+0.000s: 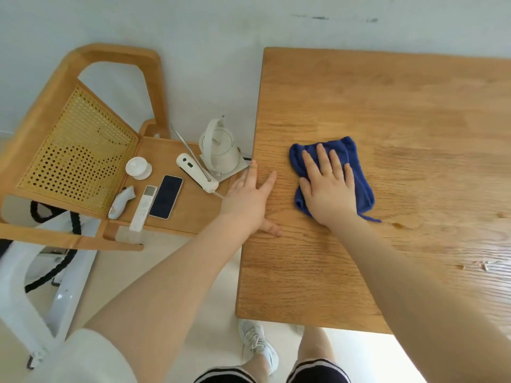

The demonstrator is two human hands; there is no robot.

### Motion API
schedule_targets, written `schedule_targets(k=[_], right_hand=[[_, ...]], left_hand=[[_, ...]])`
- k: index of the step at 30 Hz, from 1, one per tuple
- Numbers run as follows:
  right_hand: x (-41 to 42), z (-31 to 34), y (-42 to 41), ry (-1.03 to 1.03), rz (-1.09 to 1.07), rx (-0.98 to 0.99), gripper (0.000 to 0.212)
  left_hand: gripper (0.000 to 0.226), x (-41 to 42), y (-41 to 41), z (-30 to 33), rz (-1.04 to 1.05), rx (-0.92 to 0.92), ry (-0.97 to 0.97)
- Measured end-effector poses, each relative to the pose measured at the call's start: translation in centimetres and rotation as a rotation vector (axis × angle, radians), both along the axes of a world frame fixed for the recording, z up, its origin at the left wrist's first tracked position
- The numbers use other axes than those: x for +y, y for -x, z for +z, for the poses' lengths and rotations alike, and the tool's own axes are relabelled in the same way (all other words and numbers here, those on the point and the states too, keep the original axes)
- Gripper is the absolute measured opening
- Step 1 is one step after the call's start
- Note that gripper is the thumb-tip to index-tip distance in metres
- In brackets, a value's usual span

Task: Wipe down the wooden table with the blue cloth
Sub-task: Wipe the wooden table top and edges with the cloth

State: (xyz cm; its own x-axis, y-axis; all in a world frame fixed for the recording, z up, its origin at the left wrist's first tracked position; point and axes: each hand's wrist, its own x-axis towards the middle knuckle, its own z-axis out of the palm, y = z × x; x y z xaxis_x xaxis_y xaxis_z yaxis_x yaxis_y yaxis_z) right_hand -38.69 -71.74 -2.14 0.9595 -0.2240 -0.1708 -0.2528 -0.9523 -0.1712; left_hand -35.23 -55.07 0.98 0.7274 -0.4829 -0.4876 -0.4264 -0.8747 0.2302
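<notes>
The wooden table [401,111] fills the right half of the view. A folded blue cloth [356,172] lies on it near the left edge. My right hand [327,186] presses flat on the cloth, fingers spread, covering its left part. At the table's left edge rests my left hand [250,196], flat and open, fingers spread on the wood, holding nothing. A damp sheen shows on the wood right of the cloth.
A wooden chair [91,128] stands left of the table. Its seat carries a white kettle [219,147], a phone [166,196], a white remote [143,207], a small white cup [138,167] and a white device [196,172]. A white stool [41,286] stands at lower left.
</notes>
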Motion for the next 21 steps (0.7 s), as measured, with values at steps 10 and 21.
schedule_targets(k=[10, 21], right_hand=[[-5.4, -0.1, -4.3, 0.000, 0.137, -0.016, 0.050], [-6.3, 0.4, 3.8, 0.004, 0.450, 0.030, 0.061]], left_hand=[[0.130, -2.0, -0.1, 1.6, 0.023, -0.018, -0.186], [0.125, -3.2, 1.1, 2.6, 0.109, -0.012, -0.280]])
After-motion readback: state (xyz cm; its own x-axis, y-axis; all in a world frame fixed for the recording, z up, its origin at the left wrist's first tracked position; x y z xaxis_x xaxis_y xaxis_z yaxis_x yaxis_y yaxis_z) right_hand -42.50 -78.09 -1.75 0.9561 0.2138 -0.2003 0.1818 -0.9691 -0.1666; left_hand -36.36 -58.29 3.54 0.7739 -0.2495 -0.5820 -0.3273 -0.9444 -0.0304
